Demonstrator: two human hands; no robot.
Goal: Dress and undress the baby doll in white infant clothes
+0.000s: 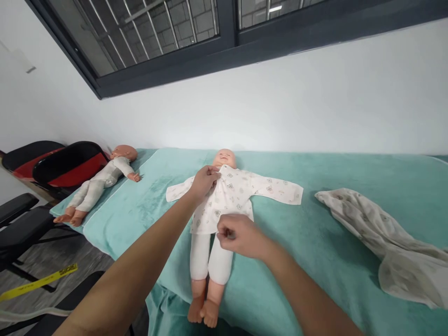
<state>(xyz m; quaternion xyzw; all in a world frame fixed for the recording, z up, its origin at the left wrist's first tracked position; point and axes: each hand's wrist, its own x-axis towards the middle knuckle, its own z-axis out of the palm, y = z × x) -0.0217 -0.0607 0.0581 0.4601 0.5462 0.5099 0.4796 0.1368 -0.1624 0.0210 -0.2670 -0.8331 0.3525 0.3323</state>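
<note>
A baby doll (226, 157) lies on its back, head toward the wall. It has on a white printed baby shirt (238, 191), both sleeves spread sideways, and white trousers (200, 261); its feet are bare. At the shirt's collar, just below the doll's chin, my left hand (206, 184) pinches the front edge of the cloth. My right hand (243, 235) is at the shirt's lower hem, over the upper legs, its fingers curled together. Whether its fingertips grip the hem is hidden.
A green cloth (280, 261) covers the table. On the right lies a crumpled pale garment (381, 228). A second doll (105, 179) in white clothes lies at the left edge, beside black and red chairs (70, 163). A white wall with a barred window rises behind.
</note>
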